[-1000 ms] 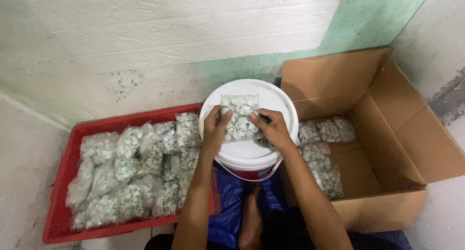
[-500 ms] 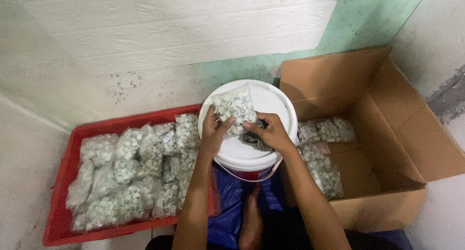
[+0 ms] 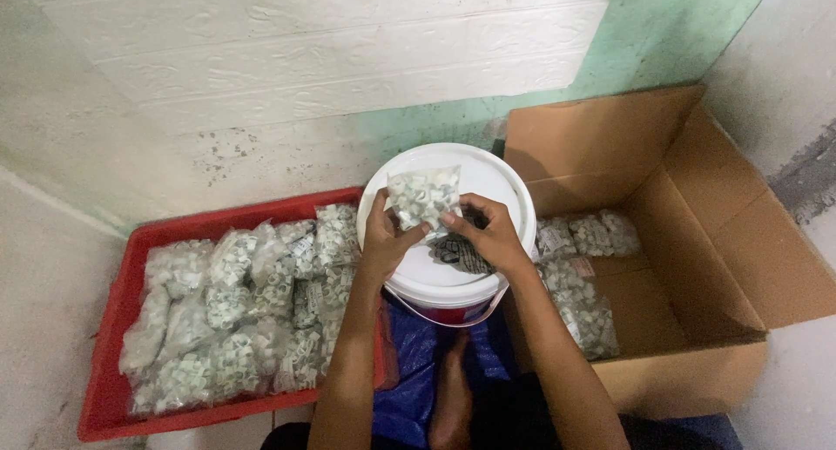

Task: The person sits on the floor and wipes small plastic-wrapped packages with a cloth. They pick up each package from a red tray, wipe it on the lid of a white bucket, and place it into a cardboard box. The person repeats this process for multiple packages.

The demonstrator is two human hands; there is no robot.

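Bare forearms, no sleeves; hands [image 3: 440, 234] ungloved.

One white lidded bucket [image 3: 444, 276], one red tray [image 3: 113, 398], one open cardboard box [image 3: 697, 241]. One clear bag of small white rings [image 3: 424, 196] is held up by two hands; many like bags fill the tray, several lie in the box.

The clear bag [image 3: 423, 196] now stands raised upright — off the bucket lid [image 3: 488, 175].

red tray [image 3: 113, 398]: corner cut off | bag contents [image 3: 422, 196]: too small to identify
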